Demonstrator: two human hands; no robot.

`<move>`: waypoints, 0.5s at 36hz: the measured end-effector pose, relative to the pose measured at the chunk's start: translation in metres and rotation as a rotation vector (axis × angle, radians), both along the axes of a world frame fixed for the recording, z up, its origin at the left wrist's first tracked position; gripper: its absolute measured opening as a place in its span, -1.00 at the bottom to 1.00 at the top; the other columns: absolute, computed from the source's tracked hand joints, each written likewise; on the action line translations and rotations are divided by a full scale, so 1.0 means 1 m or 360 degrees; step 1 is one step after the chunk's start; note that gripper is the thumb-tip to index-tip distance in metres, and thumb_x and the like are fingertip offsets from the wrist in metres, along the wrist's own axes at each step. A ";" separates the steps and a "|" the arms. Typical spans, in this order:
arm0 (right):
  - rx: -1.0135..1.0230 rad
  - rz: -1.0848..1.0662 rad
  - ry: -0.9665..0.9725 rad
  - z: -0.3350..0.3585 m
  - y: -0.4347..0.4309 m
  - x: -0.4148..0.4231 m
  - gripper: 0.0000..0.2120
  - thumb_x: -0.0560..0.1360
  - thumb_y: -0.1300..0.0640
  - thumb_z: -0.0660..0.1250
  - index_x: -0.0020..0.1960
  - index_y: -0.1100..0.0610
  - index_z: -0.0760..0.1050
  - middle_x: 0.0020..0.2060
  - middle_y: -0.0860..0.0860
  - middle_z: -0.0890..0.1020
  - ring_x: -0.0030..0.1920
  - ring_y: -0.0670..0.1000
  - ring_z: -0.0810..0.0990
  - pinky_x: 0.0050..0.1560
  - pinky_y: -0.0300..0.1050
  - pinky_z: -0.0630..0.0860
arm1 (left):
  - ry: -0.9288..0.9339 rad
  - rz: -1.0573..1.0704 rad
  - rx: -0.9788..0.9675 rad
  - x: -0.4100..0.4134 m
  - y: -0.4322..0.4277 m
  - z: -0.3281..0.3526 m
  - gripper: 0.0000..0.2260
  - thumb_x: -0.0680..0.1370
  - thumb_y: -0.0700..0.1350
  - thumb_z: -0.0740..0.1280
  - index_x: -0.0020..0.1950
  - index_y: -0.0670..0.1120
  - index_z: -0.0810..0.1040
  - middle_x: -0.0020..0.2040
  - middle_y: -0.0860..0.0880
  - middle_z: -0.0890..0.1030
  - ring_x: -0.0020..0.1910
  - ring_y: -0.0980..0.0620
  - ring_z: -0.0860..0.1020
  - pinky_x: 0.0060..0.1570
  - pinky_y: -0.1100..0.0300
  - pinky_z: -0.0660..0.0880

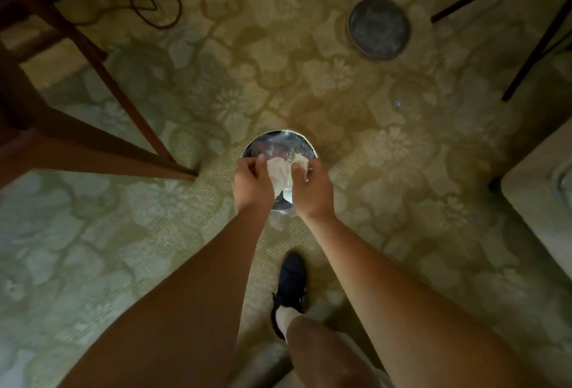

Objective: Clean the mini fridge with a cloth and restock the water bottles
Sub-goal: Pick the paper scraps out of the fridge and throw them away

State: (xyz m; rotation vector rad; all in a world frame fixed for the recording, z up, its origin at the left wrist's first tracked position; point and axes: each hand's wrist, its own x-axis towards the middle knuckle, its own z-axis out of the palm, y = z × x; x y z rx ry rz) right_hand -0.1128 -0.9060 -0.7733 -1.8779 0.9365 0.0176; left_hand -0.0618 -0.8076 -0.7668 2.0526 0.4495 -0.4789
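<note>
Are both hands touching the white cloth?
Touching. The head view shows the left hand and the right hand each gripping one side of the white cloth, fingers curled onto it with no gap.

No legible text, label, brand, number or sign appears in the head view. The white cloth (pixel 278 172), the floral carpet (pixel 402 171) and the dark shoe (pixel 291 279) carry no readable marking.
</note>
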 end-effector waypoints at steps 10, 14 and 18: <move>0.0169 0.0106 0.0246 -0.076 -0.011 0.002 -0.66 0.63 -0.01 0.30 0.36 0.08 0.47 0.09 -0.08 0.63 0.00 -0.16 0.57 0.04 -0.30 0.39 | 0.0125 -0.0195 0.0046 -0.013 -0.001 -0.072 -0.77 0.69 0.08 0.20 0.23 0.04 0.57 0.01 0.04 0.62 0.00 -0.02 0.56 -0.04 0.12 0.41; 0.0186 0.0119 0.0229 -0.065 -0.004 -0.003 -0.66 0.65 0.02 0.27 0.39 0.08 0.48 0.18 -0.03 0.64 0.15 -0.07 0.61 0.16 -0.22 0.47 | 0.0079 -0.0292 0.0066 -0.015 0.010 -0.064 -0.73 0.68 0.12 0.18 0.27 0.05 0.53 0.10 0.01 0.64 0.09 -0.10 0.59 0.05 -0.02 0.54; 0.0129 0.0163 0.0174 -0.031 0.005 -0.005 -0.68 0.66 -0.02 0.24 0.37 0.05 0.49 0.09 -0.12 0.61 0.05 -0.16 0.57 0.13 -0.23 0.47 | -0.0016 -0.0370 0.0057 -0.017 0.021 -0.028 -0.72 0.67 0.19 0.15 0.25 0.10 0.51 0.05 0.08 0.63 0.05 -0.02 0.61 0.04 -0.06 0.58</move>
